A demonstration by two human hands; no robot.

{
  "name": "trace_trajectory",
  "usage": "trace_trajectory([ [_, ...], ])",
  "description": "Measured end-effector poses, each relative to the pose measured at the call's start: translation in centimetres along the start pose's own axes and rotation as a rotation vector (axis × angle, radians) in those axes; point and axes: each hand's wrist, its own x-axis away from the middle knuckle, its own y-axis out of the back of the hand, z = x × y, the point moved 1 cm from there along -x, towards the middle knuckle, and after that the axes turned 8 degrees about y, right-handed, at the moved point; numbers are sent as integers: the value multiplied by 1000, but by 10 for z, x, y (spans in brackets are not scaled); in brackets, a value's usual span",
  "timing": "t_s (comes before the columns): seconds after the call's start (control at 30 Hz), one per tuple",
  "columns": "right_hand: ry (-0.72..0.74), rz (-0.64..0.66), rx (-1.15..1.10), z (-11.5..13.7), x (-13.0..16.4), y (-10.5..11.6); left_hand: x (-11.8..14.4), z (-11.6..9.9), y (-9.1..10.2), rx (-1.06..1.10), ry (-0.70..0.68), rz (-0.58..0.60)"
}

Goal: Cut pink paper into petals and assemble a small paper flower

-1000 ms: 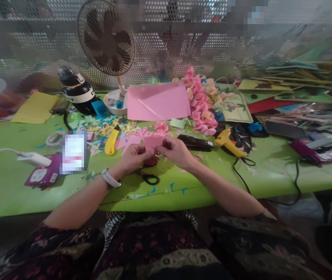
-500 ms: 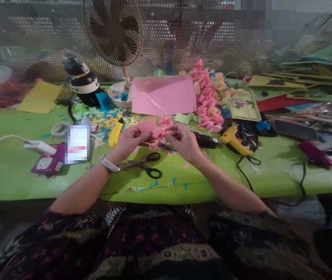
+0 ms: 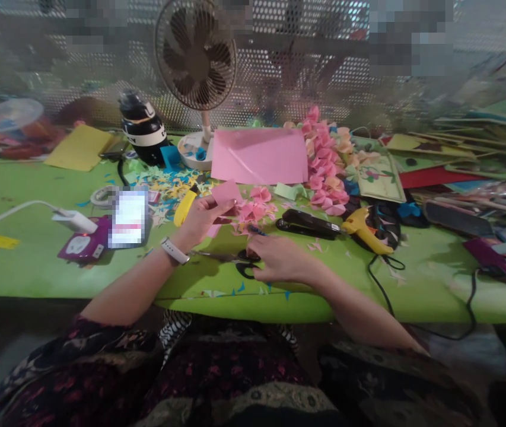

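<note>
Since the earlier frame your right hand [image 3: 279,261] has left the pink paper and dropped to the scissors [image 3: 235,261] lying near the front edge of the worktop [image 3: 34,261]. It is resting palm down over the black handles, fingers curled loosely; whether they are already gripping the loops cannot be told. Your left hand [image 3: 201,216] is alone holding the small pink paper square [image 3: 226,193], pinching its lower edge between thumb and fingertips and lifting it clear of the worktop, tilted toward the back edge. A white watch [image 3: 173,251] is sitting on that wrist.

Just beside the square, toward the right edge, folded pink paper flowers [image 3: 255,210] are lying loose. Behind them a large pink sheet [image 3: 259,155] is lying flat toward the back edge, with a heap of pink and peach flowers [image 3: 324,160] touching its right side. A black stapler [image 3: 308,222] and a yellow glue gun [image 3: 363,228] are lying right of your hands, near each other. A yellow utility knife [image 3: 184,207] is lying just left of your left hand among paper scraps [image 3: 164,184]. A small fan [image 3: 197,56] is standing at the back edge, a dark bottle [image 3: 142,127] to its left.
</note>
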Motion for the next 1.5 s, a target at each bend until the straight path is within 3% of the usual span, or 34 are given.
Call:
trace_trajectory([
  [0.33, -139, 127, -47, -12, 7, 16, -7, -7, 11, 147, -87, -120],
  [0.47, -332, -126, -233, -30, 5, 20, -11, -12, 15, 263, -144, -188],
  [0.6, -450, -459, -800, -38, 1, 17, -11, -15, 14, 339, -162, -205],
  [0.73, -437, -508, -1081, -32, -6, 7, -6, -12, 7, 394, -130, -166],
  [1.1, -446, -507, -961, -19, -12, -4, 7, -2, -7, 418, -38, -107],
  [1.5, -426, -525, -1072, -14, -14, 1, 16, -4, -14, 306, 64, -40],
])
